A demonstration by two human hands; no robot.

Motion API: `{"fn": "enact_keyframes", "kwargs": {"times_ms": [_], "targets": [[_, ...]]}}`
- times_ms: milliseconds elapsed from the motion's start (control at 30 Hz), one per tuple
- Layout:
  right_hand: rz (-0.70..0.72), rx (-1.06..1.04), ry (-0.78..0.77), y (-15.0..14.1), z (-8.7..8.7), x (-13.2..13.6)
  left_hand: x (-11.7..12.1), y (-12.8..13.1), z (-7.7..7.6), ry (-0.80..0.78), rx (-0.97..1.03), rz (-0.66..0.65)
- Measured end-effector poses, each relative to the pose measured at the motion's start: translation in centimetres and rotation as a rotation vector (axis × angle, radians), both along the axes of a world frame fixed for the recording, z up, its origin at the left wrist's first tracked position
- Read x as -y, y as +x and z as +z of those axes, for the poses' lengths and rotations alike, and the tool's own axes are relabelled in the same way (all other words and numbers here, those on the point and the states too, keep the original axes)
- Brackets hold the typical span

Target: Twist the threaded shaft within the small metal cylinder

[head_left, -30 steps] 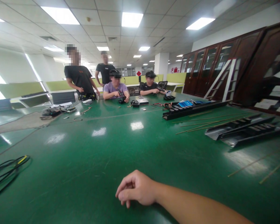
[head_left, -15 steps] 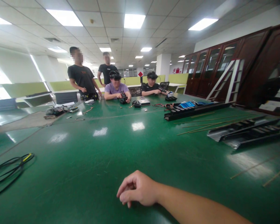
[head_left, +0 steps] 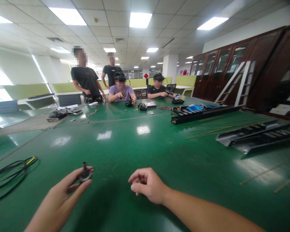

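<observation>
From the lower left comes my left hand (head_left: pixel 60 196), closed in a pinch on a small dark metal part (head_left: pixel 84 174). The part has a round, flanged base and a narrow ridged stem that points up. It is held above the green tabletop. Right of it, my right hand (head_left: pixel 148 186) hovers over the table with its fingers loosely bent. A gap shows between thumb and forefinger, and I see nothing in it. The two hands are apart.
On the green table (head_left: pixel 116 145), a coiled black cable (head_left: pixel 12 175) lies left. Black metal channels (head_left: pixel 258 138) and thin rods (head_left: pixel 215 131) lie right. Across the table sit two people, one in a purple shirt (head_left: pixel 116 91); two others stand behind. A stepladder (head_left: pixel 244 82) stands at right.
My left hand has come into view from the lower left with the dark metal part. My right hand has moved slightly up and right. Across the table, the purple-shirted person's hands have moved apart.
</observation>
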State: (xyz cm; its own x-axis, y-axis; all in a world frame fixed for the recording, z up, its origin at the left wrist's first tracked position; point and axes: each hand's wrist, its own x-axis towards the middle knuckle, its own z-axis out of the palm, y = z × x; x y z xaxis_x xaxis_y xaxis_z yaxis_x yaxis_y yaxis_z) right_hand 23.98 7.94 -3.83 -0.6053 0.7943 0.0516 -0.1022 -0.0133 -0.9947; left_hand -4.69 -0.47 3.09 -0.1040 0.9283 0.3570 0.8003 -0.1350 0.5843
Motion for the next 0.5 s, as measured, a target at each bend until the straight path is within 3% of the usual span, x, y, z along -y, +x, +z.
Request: {"fn": "enact_keyframes", "kwargs": {"times_ms": [100, 200, 367, 500], "targets": [[-0.098, 0.015, 0.072, 0.0, 0.1, 0.0, -3.1, 4.4, -0.1, 0.006, -0.061, -0.239], [-0.132, 0.094, 0.099, -0.2, 0.1, 0.1, -4.5, 7.0, -1.4, 0.036, -0.146, -0.339], [-0.115, 0.188, 0.197, -0.3, 0.1, 0.3, -4.4, 6.6, -4.6, 0.044, -0.140, -0.269], [-0.119, 0.271, 0.275, -0.3, 0.2, 0.5, -4.1, 6.3, -4.8, 0.043, -0.139, -0.356]]}}
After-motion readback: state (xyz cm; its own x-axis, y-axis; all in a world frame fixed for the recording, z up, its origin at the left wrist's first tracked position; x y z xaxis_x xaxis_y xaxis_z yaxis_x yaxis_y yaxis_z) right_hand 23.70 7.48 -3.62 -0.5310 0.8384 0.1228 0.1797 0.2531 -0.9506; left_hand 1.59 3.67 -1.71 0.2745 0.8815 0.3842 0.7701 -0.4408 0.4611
